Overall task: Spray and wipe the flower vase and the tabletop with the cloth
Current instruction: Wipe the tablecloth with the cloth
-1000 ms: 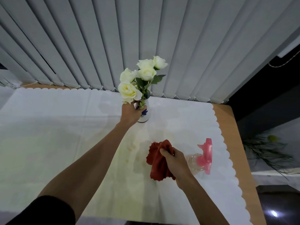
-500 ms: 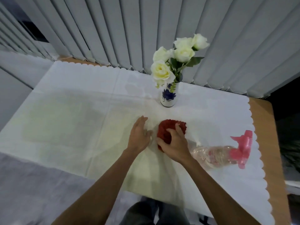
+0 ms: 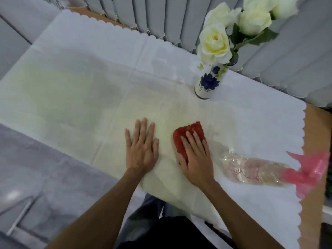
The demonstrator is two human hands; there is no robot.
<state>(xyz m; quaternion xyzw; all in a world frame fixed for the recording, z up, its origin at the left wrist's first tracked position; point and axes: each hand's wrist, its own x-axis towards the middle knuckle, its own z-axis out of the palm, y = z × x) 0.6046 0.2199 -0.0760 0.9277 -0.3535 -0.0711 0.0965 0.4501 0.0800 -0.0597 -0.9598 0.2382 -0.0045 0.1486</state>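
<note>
Head view: left hand now flat, spread; right hand flattened onto red cloth.

Tablecloth: left half open, free passage. Right half obstructed: vase upright at the far edge, bottle lying near the right edge (cloth just beside it). Clear lane between vase and cloth.

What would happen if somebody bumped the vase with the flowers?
The vase would probably tip: it looks tall and narrow, with big white roses leaning out above it. It looks like glazed ceramic, so it might crack or chip. Nothing touches or steadies it.
</note>
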